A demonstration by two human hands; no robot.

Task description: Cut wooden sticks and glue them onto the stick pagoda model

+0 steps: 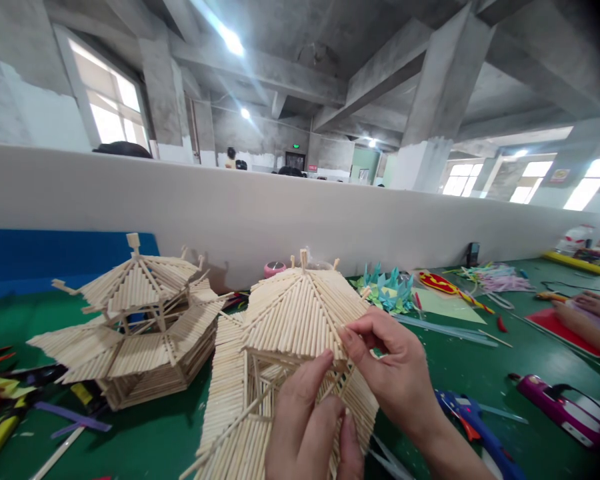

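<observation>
A pavilion model of thin wooden sticks (285, 320) stands in front of me, with a peaked upper roof and a wider lower roof. My right hand (387, 360) pinches with thumb and index finger at the front right corner of the upper roof; whatever small piece lies between the fingertips is hidden. My left hand (307, 423) is before the model, its fingers bent and somewhat apart, the index fingertip close to the upper roof's front edge. Nothing shows in that hand. It hides part of the lower roof. A second stick pavilion (145, 327) stands to the left.
On the green table (480, 373) lie a blue glue gun (480, 427) and a purple device (560, 407) at right. Teal folded paper (387, 287) sits behind. Another person's hands (587, 317) are at far right. A white partition (230, 213) runs along the back.
</observation>
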